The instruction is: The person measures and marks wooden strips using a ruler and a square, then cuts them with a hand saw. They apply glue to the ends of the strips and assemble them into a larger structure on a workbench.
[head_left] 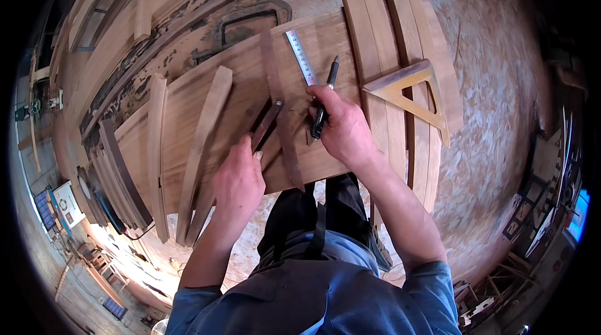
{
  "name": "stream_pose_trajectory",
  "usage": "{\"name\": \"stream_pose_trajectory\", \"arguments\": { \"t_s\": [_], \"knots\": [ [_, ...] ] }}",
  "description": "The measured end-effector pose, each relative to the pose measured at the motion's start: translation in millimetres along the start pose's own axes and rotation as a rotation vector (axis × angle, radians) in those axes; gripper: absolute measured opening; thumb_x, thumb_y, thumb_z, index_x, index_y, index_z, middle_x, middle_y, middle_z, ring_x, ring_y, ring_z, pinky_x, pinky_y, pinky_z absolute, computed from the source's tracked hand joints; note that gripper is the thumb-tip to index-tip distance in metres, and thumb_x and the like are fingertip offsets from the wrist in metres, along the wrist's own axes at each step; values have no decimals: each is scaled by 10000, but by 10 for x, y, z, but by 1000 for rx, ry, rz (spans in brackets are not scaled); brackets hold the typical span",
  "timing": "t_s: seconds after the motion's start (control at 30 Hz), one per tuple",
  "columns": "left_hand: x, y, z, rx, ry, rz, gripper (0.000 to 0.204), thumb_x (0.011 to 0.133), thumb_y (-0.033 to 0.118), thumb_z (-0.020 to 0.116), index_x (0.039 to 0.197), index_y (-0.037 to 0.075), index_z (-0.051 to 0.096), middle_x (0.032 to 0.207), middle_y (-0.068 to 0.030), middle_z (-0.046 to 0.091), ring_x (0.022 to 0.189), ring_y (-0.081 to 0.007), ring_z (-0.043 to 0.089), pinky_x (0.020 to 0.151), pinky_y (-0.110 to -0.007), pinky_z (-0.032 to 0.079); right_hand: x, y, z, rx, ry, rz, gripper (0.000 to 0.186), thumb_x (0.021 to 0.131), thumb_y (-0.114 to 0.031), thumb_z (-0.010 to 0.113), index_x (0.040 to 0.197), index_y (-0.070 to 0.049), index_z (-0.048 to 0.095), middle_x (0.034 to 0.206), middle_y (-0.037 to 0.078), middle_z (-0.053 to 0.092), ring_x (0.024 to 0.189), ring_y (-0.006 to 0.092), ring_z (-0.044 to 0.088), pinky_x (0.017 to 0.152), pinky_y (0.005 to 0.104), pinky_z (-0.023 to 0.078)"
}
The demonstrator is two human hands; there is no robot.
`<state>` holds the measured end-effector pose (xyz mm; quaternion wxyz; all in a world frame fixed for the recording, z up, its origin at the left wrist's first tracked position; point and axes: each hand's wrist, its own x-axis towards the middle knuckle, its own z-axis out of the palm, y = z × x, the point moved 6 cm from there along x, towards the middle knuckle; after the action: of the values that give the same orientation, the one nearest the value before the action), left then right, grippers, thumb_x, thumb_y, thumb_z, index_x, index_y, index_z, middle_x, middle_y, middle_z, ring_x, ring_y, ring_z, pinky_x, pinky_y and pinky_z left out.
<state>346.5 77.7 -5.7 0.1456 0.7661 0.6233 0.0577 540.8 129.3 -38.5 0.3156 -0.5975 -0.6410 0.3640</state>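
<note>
White ruler (300,55) and black pen (333,72), one each, slant toward the counter's (325,33) far edge, gripped by the right hand's (342,123) fingers; the left hand's (240,173) clasp one angle tool (279,104), its blade (288,141) spanning far to near edge.

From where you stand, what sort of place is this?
Probably a woodworking shop: long pale-brown wooden strips, a yellowish triangular set square lying across some of them, and a reddish-brown pivoted angle gauge in the left hand suggest it.

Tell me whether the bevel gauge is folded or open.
Open: its long blade angles away from the handle in the left hand.
</note>
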Motion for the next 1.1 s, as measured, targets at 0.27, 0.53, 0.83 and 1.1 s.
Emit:
{"name": "stream_pose_trajectory", "arguments": {
  "t_s": [0.27, 0.53, 0.83, 1.1],
  "knots": [
    [55, 101, 85, 26, -25, 68, 402, 853, 68, 565, 1229, -50, 482, 866, -184, 579, 776, -365, 600, 648, -457, 493, -268, -59, -291, 164, 212, 13, 357, 817, 39, 621, 1150, -72, 554, 904, 184, 622, 851, 370, 626, 710, 432, 502],
    [48, 194, 73, -7, -176, 41, 696, 790, 86, 627, 1355, -147, 294, 952, -255, 518, 900, -393, 542, 781, -476, 454, -626, -198, -451, 225, 187, 51, 287, 815, 24, 661, 1080, -43, 572, 914, 147, 646, 821, 337, 641, 708, 391, 511],
    [44, 199, 86, -29, -151, 138, 797, 735, 70, 687, 1363, -176, 263, 920, -240, 506, 851, -371, 520, 752, -453, 441, -1023, -353, -410, 271, 171, -49, 283, 866, 62, 582, 1136, -7, 529, 899, 149, 684, 807, 253, 687, 709, 329, 541],
    [51, 193, 134, -12, -128, 146, 813, 730, 78, 706, 1365, -175, 266, 917, -231, 516, 843, -368, 527, 733, -456, 443, -1045, -314, -505, 250, 194, 13, 348, 894, -223, 674, 1119, 30, 595, 820, 145, 610, 686, 255, 590, 625, 327, 481]
  ]
}}
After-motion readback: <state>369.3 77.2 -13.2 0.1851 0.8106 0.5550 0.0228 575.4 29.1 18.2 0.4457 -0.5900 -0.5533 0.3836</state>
